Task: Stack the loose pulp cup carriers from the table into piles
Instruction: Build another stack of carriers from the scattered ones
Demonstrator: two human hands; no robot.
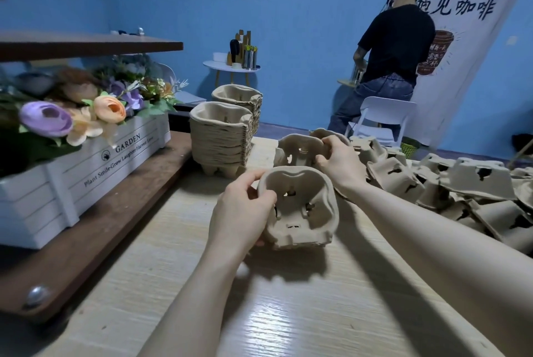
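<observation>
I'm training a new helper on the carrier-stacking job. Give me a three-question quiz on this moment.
1. True or false: the left hand grips a pulp cup carrier.
2. Where is the heap of loose carriers? A) left of the hands B) right of the hands C) on the shelf
3. How many finished piles stand beside the white flower box?

Key: 1. True. 2. B. 3. Two: the near pile and the far pile. The right hand grips a second carrier.

2 piles [222, 137] stand left on the table [288, 313], loose carriers [450, 183] heaped right.
</observation>
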